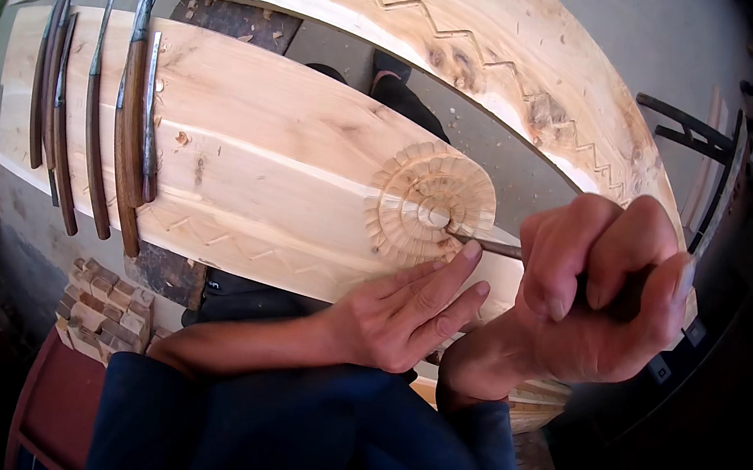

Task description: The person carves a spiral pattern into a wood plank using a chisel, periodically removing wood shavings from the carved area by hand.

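Our right hand is curled closed around a slim carving tool, its handle hidden inside the fist and its dark shaft pointing left. Our left hand lies lower and to the left with its fingers stretched out, grasping nothing; the index fingertip rests at the shaft, just beside the tool's tip. The two hands are close, but we cannot tell whether the left fingers touch the right wrist.

The tip meets a round carving, near its small smooth centre, where rings of short scalloped cuts spread outward. This carving sits toward the right end of a pale wooden panel, which has a light ridge along its length and a faint zigzag line near the edge closest to us.

Across the panel's left part lies a row of spare tools, mostly wooden-handled, roughly side by side, with a few wood chips near them. Beyond, a second panel curves along the far side, bearing a bolder zigzag groove and some brown knots. Dark supports show in the gap between the panels.

Nearer us, a stack of small wooden blocks stands at the left, above a dark red seat. Our clothing is dark blue.
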A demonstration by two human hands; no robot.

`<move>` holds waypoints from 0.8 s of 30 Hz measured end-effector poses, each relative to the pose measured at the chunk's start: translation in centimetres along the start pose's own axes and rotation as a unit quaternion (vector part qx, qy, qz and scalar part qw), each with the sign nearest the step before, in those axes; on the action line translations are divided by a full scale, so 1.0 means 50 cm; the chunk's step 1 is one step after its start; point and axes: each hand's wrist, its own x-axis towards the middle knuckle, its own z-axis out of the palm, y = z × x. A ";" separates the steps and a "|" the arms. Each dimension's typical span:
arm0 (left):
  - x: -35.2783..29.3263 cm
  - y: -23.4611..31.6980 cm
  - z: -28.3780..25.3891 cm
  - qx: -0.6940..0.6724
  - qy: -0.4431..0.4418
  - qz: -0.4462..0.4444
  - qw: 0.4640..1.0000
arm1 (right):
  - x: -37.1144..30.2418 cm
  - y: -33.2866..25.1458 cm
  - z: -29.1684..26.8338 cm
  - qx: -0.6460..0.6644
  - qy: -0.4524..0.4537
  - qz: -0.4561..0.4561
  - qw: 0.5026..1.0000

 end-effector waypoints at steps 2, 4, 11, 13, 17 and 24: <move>-0.006 -0.007 -0.005 -0.019 -0.002 0.034 0.999 | -0.011 -0.027 -0.040 0.084 -0.129 0.005 0.988; -0.012 -0.005 -0.005 -0.035 -0.007 0.061 0.998 | -0.026 -0.037 -0.062 0.000 -0.059 -0.018 0.998; 0.014 -0.004 0.012 0.006 -0.027 0.042 0.999 | 0.006 -0.033 -0.067 0.056 0.002 -0.035 0.998; 0.013 -0.002 0.012 0.014 -0.034 0.043 0.998 | 0.009 -0.030 -0.060 0.076 0.039 -0.025 0.996; 0.012 -0.003 0.012 0.023 -0.052 0.016 0.998 | 0.016 -0.021 -0.064 0.078 0.016 -0.022 0.997; 0.010 -0.003 0.015 0.028 -0.054 0.008 0.998 | 0.017 -0.011 -0.069 0.082 -0.011 -0.009 0.997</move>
